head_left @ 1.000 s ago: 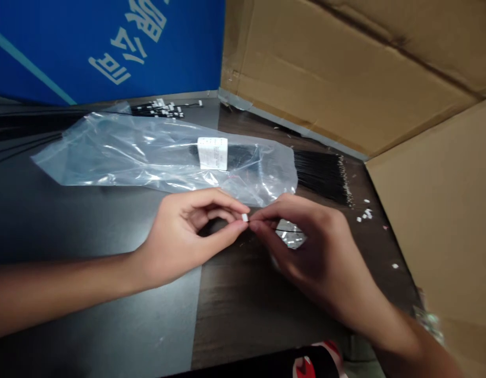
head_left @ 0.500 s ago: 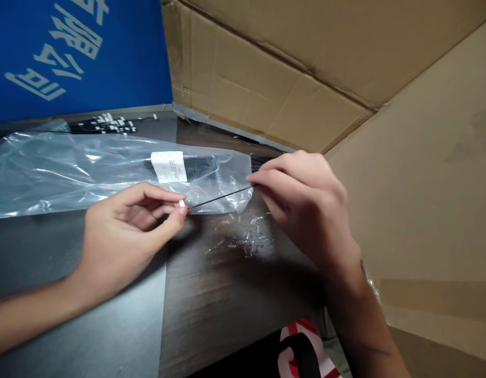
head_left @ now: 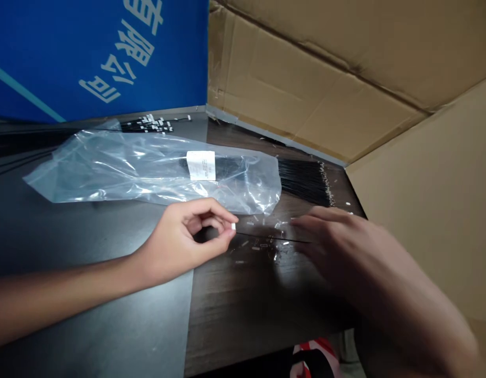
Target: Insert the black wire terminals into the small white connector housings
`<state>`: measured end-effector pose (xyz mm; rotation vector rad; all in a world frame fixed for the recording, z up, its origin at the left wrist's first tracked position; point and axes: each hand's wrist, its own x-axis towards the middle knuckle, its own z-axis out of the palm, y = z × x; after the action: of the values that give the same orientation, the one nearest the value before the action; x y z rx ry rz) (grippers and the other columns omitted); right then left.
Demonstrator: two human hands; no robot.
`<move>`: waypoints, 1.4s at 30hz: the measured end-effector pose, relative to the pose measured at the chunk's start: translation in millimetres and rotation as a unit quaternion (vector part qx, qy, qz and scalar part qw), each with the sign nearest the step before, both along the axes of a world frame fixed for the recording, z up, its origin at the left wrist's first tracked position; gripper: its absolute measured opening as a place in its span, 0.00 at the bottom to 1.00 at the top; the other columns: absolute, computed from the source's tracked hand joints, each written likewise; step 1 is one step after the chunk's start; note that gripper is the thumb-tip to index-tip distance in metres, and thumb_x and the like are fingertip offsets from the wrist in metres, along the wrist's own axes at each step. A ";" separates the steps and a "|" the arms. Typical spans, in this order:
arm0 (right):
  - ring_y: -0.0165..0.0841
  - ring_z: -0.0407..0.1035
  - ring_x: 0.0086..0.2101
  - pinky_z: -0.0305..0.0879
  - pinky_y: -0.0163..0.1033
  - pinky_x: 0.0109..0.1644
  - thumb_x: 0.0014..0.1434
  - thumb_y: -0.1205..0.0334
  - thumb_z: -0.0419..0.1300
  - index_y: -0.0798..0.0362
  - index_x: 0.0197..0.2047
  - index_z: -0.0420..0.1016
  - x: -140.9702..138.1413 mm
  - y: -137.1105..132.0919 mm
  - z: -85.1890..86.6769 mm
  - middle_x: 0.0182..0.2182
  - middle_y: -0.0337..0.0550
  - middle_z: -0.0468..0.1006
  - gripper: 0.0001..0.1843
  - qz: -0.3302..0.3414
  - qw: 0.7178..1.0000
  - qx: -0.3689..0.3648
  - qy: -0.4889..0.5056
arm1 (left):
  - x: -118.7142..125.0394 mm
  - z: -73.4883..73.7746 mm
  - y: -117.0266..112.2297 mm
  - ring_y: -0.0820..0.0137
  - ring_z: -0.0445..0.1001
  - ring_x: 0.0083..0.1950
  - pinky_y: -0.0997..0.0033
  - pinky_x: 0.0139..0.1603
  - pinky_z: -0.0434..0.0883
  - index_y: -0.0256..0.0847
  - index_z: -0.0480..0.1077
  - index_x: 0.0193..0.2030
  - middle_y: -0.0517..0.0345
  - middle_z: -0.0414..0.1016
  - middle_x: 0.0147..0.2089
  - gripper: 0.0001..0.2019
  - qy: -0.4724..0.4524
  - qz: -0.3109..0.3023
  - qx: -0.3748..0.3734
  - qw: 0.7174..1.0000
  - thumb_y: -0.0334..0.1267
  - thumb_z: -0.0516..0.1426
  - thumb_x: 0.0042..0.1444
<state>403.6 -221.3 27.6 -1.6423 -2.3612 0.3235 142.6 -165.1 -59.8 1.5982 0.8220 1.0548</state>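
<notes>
My left hand (head_left: 188, 236) is closed in a pinch, and a small white connector (head_left: 233, 226) shows at its fingertips. From that pinch a thin black wire (head_left: 262, 237) runs right, low over the dark table, to the fingers of my right hand (head_left: 333, 247). That hand is smeared by motion; its fingers appear closed round the wire's far part, with the tip hidden. Scattered beneath the wire are several small clear tube pieces (head_left: 260, 248), close to the right fingertips.
Behind my hands lies a clear plastic bag (head_left: 148, 173) bearing a white label (head_left: 201, 166). A bundle of black wires (head_left: 302, 178) protrudes from its right end. More white-tipped wires (head_left: 152, 123) lie farther back. Cardboard (head_left: 290, 79) and a blue panel (head_left: 168, 68) border the table (head_left: 243, 315).
The view has shifted left. My right hand has come down from beside the bag to the clear pieces, and the wire tilts down rightward instead of up. My left hand has moved right and nearer.
</notes>
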 end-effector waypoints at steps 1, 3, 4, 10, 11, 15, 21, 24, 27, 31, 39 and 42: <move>0.33 0.75 0.33 0.68 0.39 0.38 0.63 0.66 0.67 0.52 0.36 0.81 -10.9 5.7 -5.8 0.34 0.45 0.82 0.03 0.013 0.998 -0.057 0.016 | -0.3 -0.8 -1.3 0.72 0.81 0.34 0.80 0.38 0.79 0.31 0.80 0.39 0.47 0.83 0.36 0.04 0.012 -0.004 0.008 1.000 0.28 0.67 0.57; 0.29 0.77 0.35 0.69 0.36 0.41 0.62 0.64 0.69 0.50 0.43 0.83 -33.3 13.8 -16.4 0.38 0.40 0.84 0.05 0.026 0.985 -0.147 0.086 | -1.3 -2.2 -3.4 0.72 0.81 0.35 0.80 0.39 0.79 0.32 0.80 0.40 0.47 0.82 0.37 0.04 0.023 -0.009 0.016 1.000 0.29 0.66 0.59; 0.27 0.77 0.35 0.69 0.35 0.41 0.62 0.63 0.69 0.49 0.44 0.84 -42.9 15.9 -20.9 0.38 0.37 0.84 0.06 0.021 0.977 -0.175 0.122 | -1.9 -2.7 -4.1 0.72 0.81 0.36 0.80 0.40 0.79 0.32 0.80 0.41 0.47 0.82 0.38 0.04 0.024 -0.010 0.016 1.000 0.29 0.66 0.60; 0.20 0.78 0.38 0.71 0.26 0.45 0.68 0.61 0.62 0.51 0.43 0.82 -62.4 15.8 -36.3 0.38 0.32 0.85 0.07 -0.045 0.941 -0.185 0.278 | -4.5 -4.4 -2.0 0.75 0.81 0.35 0.83 0.40 0.79 0.32 0.79 0.41 0.50 0.82 0.38 0.04 -0.008 -0.017 -0.022 1.000 0.30 0.66 0.61; 0.19 0.78 0.38 0.71 0.25 0.45 0.68 0.61 0.63 0.52 0.43 0.82 -62.4 16.2 -36.7 0.38 0.32 0.85 0.07 -0.051 0.936 -0.190 0.293 | -4.7 -4.4 -1.3 0.75 0.81 0.35 0.83 0.41 0.79 0.32 0.79 0.41 0.50 0.82 0.38 0.04 -0.014 -0.016 -0.025 0.999 0.30 0.67 0.61; 0.20 0.77 0.36 0.70 0.23 0.42 0.65 0.63 0.64 0.53 0.40 0.82 -63.9 19.7 -35.1 0.35 0.34 0.83 0.05 -0.074 0.922 -0.201 0.324 | -3.9 -2.0 0.1 0.73 0.83 0.38 0.82 0.44 0.81 0.32 0.80 0.42 0.50 0.83 0.39 0.05 -0.044 -0.015 -0.020 0.999 0.28 0.67 0.59; 0.19 0.69 0.29 0.64 0.21 0.33 0.59 0.66 0.71 0.57 0.36 0.80 -67.9 22.0 -33.9 0.30 0.37 0.79 0.04 -0.110 0.866 -0.218 0.437 | -3.3 1.7 -0.8 0.75 0.84 0.40 0.84 0.46 0.81 0.35 0.80 0.43 0.54 0.84 0.41 0.06 -0.062 0.020 -0.039 0.997 0.27 0.68 0.59; 0.19 0.69 0.28 0.64 0.21 0.31 0.57 0.69 0.72 0.57 0.35 0.80 -68.6 19.0 -35.0 0.29 0.37 0.79 0.05 -0.110 0.854 -0.207 0.465 | -4.3 1.1 -1.1 0.75 0.84 0.40 0.84 0.46 0.81 0.34 0.80 0.42 0.53 0.84 0.41 0.06 -0.061 0.003 -0.038 0.997 0.25 0.67 0.59; 0.21 0.70 0.29 0.65 0.23 0.31 0.58 0.67 0.71 0.56 0.35 0.80 -67.9 14.8 -38.5 0.31 0.39 0.81 0.04 -0.101 0.870 -0.183 0.447 | -4.2 1.7 -1.1 0.75 0.84 0.40 0.84 0.45 0.81 0.32 0.80 0.43 0.52 0.83 0.40 0.05 -0.070 -0.019 -0.027 0.997 0.24 0.65 0.60; 0.21 0.69 0.29 0.66 0.25 0.32 0.59 0.67 0.70 0.56 0.35 0.80 -65.9 12.5 -44.9 0.30 0.39 0.80 0.03 -0.085 0.879 -0.179 0.433 | -3.2 2.8 -0.8 0.76 0.83 0.39 0.85 0.44 0.80 0.31 0.80 0.42 0.52 0.83 0.39 0.04 -0.071 -0.036 -0.022 0.997 0.25 0.65 0.60; 0.21 0.69 0.30 0.67 0.24 0.34 0.58 0.68 0.72 0.56 0.35 0.80 -67.4 17.8 -47.5 0.31 0.39 0.80 0.05 -0.087 0.868 -0.197 0.447 | -2.7 3.2 -0.4 0.76 0.83 0.39 0.84 0.44 0.80 0.30 0.81 0.43 0.52 0.83 0.40 0.05 -0.078 -0.036 -0.028 0.996 0.24 0.66 0.60; 0.21 0.69 0.29 0.67 0.23 0.33 0.57 0.68 0.72 0.57 0.34 0.80 -67.5 19.2 -47.4 0.30 0.39 0.79 0.05 -0.086 0.871 -0.189 0.446 | -1.7 3.9 -0.4 0.76 0.83 0.40 0.85 0.45 0.81 0.32 0.82 0.43 0.53 0.84 0.40 0.06 -0.088 -0.034 -0.038 0.995 0.24 0.66 0.59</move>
<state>336.2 -202.1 -19.7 -1.3692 -1.4881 1.2573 140.9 -165.5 -55.9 1.4376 0.6764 1.0851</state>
